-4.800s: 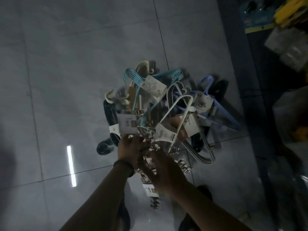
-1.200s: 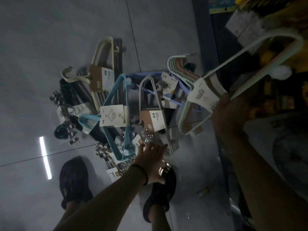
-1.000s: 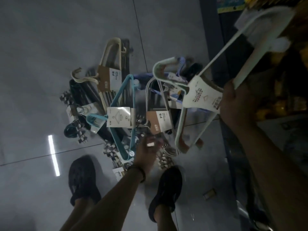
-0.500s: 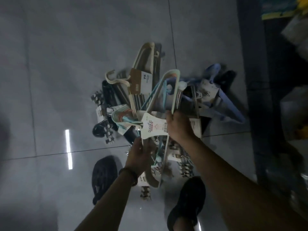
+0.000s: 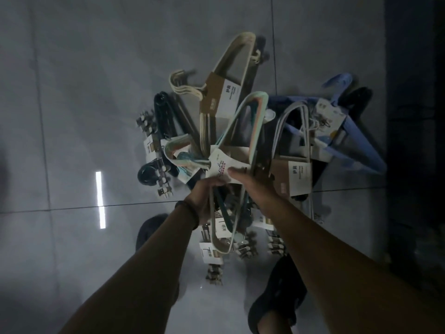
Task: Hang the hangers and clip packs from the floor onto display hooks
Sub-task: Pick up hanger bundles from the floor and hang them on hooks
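Where hands meet, both hands' fingers (image 5: 218, 183) closed around pastel hanger bundle (image 5: 250, 131), lower loop dim.

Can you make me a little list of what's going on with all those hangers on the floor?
place: grey tiled floor
pile: hanger packs and clip packs
left hand: gripping the pastel hanger pack
right hand: on the same pack, by its white label
beige hanger pack: lying behind
blue hangers: right side of pile
light: dim
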A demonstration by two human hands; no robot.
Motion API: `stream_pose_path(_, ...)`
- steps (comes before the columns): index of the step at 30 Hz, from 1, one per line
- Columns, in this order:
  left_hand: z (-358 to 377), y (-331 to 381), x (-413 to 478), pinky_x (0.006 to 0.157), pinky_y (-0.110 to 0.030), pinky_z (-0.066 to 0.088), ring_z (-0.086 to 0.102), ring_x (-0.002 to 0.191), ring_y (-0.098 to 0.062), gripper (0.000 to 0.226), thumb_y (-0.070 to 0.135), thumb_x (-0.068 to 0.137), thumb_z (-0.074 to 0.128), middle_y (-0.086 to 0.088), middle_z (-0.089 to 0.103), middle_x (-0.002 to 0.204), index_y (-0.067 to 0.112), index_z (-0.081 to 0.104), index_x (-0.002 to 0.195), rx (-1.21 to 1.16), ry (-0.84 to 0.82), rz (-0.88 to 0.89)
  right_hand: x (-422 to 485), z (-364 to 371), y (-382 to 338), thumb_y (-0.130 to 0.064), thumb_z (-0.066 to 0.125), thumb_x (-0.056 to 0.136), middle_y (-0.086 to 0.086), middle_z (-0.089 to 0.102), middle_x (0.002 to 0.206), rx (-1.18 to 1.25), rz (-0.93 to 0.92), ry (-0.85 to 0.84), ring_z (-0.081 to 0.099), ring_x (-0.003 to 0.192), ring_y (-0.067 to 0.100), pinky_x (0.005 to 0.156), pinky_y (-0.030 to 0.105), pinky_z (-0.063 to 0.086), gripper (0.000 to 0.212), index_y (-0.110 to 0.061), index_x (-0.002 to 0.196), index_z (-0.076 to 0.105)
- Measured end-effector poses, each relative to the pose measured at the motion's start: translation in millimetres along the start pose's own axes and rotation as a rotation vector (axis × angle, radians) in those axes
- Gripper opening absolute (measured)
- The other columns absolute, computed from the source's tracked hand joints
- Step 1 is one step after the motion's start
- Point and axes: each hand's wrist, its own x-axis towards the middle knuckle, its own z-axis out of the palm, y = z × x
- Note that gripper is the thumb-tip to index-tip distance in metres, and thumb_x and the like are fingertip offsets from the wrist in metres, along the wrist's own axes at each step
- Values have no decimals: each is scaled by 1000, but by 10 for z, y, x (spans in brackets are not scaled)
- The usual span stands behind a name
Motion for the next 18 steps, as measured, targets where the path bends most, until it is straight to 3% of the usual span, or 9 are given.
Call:
stream_pose_path(3,5,15,-66,89,-43,48,57,102,-35,43,28,82,68,-27,58,120,6,67,118,-110,-112,24,-14,-92,3,-59,81,80,4,76,112,42,13,-36,70,106,26,76,31,47,54,-19,116,76)
stream_pose_path(6,91,67,-210,72,-33,56,68,78,-23,44,40,77,73,-12,72,96,10,73,108,-42,-109,65,-67,-172,-67,-68,79,70,-4,66,117,53,56,-45,61,105,17,75,29,42,72,-25,127,70)
stream_pose_path(10,280,65,-477,89,-43,48,60,89,-24,78,48,62,82,-11,71,101,7,66,126,-40,-12,114,-322,-141,-99,-81,75,49,6,65,132,72,17,33,64,112,23,80,34,49,100,-23,131,66)
stream_pose_path(12,346,58,-665,93,-44,48,60,94,-27,84,48,65,80,-17,66,112,2,62,133,-8,16,158,-569,-213,-158,-76,81,53,5,72,126,123,-74,30,70,110,20,91,40,56,88,-22,121,72)
stream_pose_path(15,430,183,-1017,88,-42,57,67,101,-31,84,40,68,76,-18,69,118,-4,56,137,88,10,279,-1085,-409,-324,-52,77,79,-2,81,106,136,-196,-38,76,100,13,93,43,60,45,-19,110,79)
stream_pose_path(17,559,417,-1369,87,-39,61,70,110,-36,83,32,68,77,-20,71,125,-3,53,139,168,22,351,-1496,-551,-483,-49,81,84,-3,80,109,142,-260,-27,76,103,13,91,41,60,41,-22,115,78)
stream_pose_path(18,658,572,-1583,85,-36,61,70,112,-37,86,31,65,79,-19,71,128,0,51,140,220,35,379,-1705,-637,-582,-54,86,79,-2,78,114,139,-288,45,75,105,15,89,39,61,52,-24,119,74)
